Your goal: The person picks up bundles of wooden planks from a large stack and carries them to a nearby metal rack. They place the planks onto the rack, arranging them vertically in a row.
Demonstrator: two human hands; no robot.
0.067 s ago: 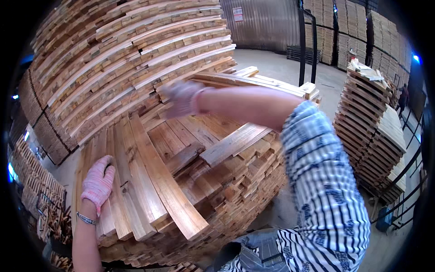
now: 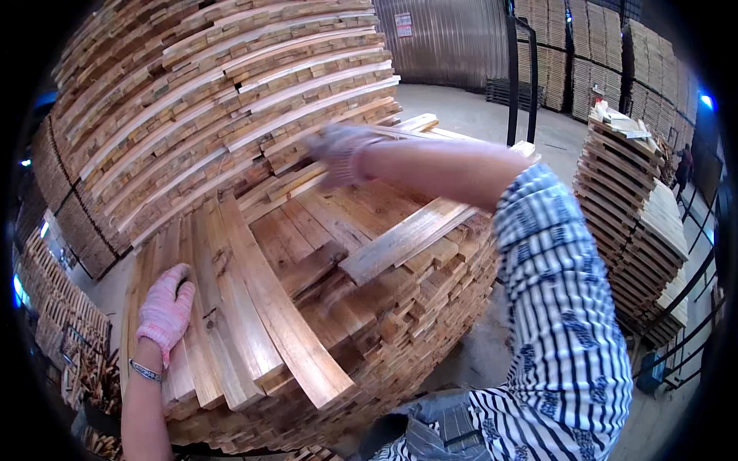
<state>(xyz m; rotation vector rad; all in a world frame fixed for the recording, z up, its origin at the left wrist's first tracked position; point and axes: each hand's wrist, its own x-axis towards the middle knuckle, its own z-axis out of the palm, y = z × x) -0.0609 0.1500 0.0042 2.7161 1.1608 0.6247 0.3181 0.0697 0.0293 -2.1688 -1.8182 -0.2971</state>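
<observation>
My left hand (image 2: 167, 305), in a pink-and-white knitted glove, lies on the upright row of wooden boards (image 2: 223, 300) at the left of the pile, thumb apart from the fingers, gripping nothing. My right hand (image 2: 338, 154), gloved too, is reaching over the far side of the pile and is smeared by motion; whether it holds anything cannot be made out. Below my right forearm a greyish board (image 2: 400, 247) lies slantwise across the pile's right edge. Beside it is a short dark piece of wood (image 2: 311, 270). A long pale board (image 2: 296, 330) sticks out past the near edge.
A tall stack of layered boards (image 2: 231, 92) rises directly behind the pile. Black metal uprights (image 2: 513, 84) stand at the back right. Another board stack (image 2: 619, 223) stands on the concrete floor (image 2: 453, 104) to the right, and loose wood pieces (image 2: 84, 392) lie at the lower left.
My right hand and forearm have shifted to the right over the pile, uncovering more boards on the far side. My left hand has stayed in place.
</observation>
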